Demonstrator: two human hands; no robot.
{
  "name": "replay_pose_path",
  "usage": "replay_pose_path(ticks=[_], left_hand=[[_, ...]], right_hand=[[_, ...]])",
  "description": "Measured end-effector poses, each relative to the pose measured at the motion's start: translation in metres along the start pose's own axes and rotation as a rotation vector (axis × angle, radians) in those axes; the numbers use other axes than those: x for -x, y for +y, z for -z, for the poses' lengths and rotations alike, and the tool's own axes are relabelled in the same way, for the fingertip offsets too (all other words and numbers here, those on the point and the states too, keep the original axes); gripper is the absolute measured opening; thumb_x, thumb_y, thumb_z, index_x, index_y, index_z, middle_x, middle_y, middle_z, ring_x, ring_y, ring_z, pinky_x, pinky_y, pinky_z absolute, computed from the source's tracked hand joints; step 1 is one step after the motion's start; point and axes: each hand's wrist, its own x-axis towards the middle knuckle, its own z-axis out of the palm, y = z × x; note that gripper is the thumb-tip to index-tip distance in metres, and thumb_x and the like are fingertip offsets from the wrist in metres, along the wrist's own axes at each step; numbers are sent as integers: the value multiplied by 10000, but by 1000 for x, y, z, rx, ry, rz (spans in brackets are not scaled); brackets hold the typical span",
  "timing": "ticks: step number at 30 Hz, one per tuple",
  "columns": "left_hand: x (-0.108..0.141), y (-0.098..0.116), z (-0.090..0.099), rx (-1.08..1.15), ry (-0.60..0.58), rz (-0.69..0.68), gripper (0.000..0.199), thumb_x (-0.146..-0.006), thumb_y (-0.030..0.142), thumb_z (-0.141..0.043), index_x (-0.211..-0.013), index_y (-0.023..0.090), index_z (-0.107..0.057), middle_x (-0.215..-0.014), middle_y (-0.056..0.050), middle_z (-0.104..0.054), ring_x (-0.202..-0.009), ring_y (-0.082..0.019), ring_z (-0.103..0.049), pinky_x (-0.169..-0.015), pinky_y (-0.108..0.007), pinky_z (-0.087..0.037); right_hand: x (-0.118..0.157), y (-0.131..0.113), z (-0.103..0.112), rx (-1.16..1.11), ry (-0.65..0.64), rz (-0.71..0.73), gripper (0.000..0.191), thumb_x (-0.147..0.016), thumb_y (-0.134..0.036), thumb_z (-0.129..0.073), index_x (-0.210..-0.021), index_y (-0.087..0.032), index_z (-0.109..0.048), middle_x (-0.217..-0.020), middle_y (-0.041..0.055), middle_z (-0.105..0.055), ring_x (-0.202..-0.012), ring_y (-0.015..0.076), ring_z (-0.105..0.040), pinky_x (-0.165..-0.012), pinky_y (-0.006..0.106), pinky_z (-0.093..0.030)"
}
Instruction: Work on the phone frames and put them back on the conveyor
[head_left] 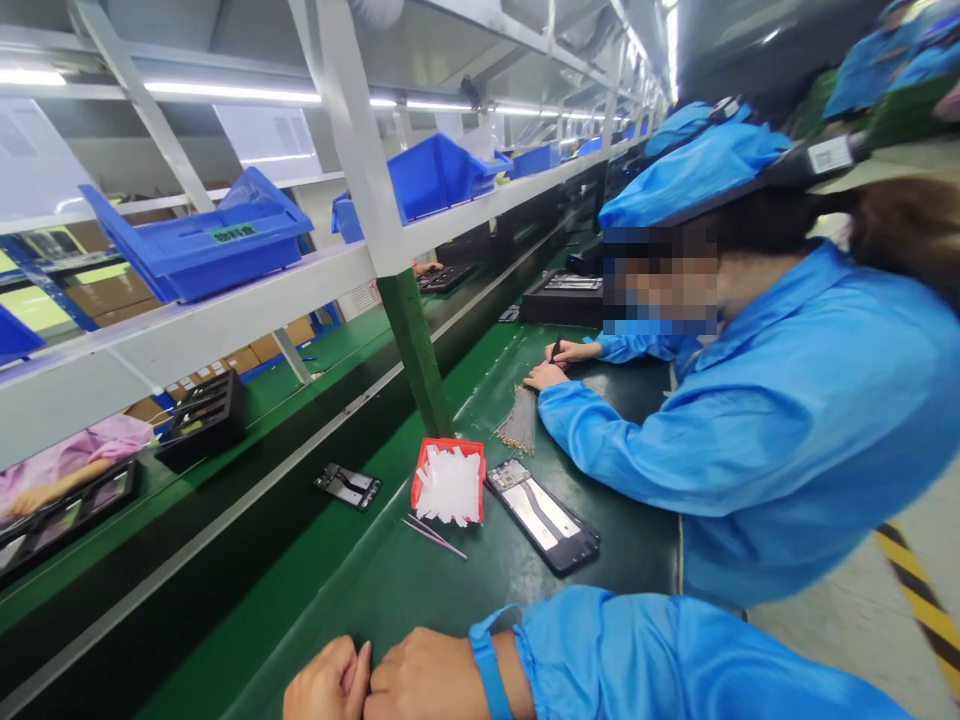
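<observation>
So the opened phone [544, 517] lies flat on the green surface [375, 595], up and to the right of both hands in the head view. Its long axis runs diagonally, upper left to lower right, so the lower end sits just beside the right sleeve [600, 640]. The right hand [420, 672] is definitely the nearer one; the left hand [326, 685] is farther off, on the other side of it. Both have their fingers curled in, knuckles close together, but the bottom edge cuts them off, so I can't tell if they're holding anything. Tweezers [444, 543] are even closer to the right hand, lying on a similar but shallower diagonal, below the red tray [451, 443] of white strips [450, 485].
</observation>
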Motion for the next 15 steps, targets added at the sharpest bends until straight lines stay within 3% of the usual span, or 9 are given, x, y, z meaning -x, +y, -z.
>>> replay_pose_path(ticks=[4, 6, 9, 12, 15], left_hand=[[0, 25, 18, 32, -19, -1, 412, -975, 294, -492, -573, 215, -445, -513, 27, -508, -454, -116, -473, -508, -254, -299], [3, 39, 23, 94, -87, -10, 385, -969, 232, -492, -586, 215, -458, -535, 16, -506, -479, -125, -463, -520, -276, -278], [-1, 41, 26, 99, -133, 121, 379, -929, 297, -610, -583, 209, -481, -572, 20, -510, -547, -120, -491, -563, -261, -323], [-6, 5, 41, 40, -98, 353, 317, -938, 341, -629, -657, 203, -577, -685, -8, -598, -686, -142, -573, -682, -256, -414], [5, -55, 84, -115, 2, 664, 198, -960, 347, -612, -1024, 174, -685, -1056, -104, -698, -1052, -229, -620, -943, -332, -446]], right_hand=[[13, -21, 6, -20, 35, -76, 241, -934, -423, -710, -981, -196, -644, -952, 39, -738, -882, 217, -681, -731, 335, -475], [19, -27, 5, -115, 52, -140, 158, -938, -347, -693, -971, -203, -637, -974, 41, -722, -926, 224, -667, -817, 347, -472], [24, -23, -2, -261, 25, -179, 73, -937, -245, -645, -888, -207, -607, -913, 39, -683, -891, 218, -632, -831, 352, -449], [25, -14, -9, -378, -26, -153, 117, -971, -225, -575, -855, -213, -580, -843, 29, -638, -815, 200, -603, -784, 334, -437], [25, -9, -12, -421, -48, -126, 150, -999, -226, -515, -864, -220, -579, -812, 25, -616, -774, 193, -592, -750, 320, -432]])
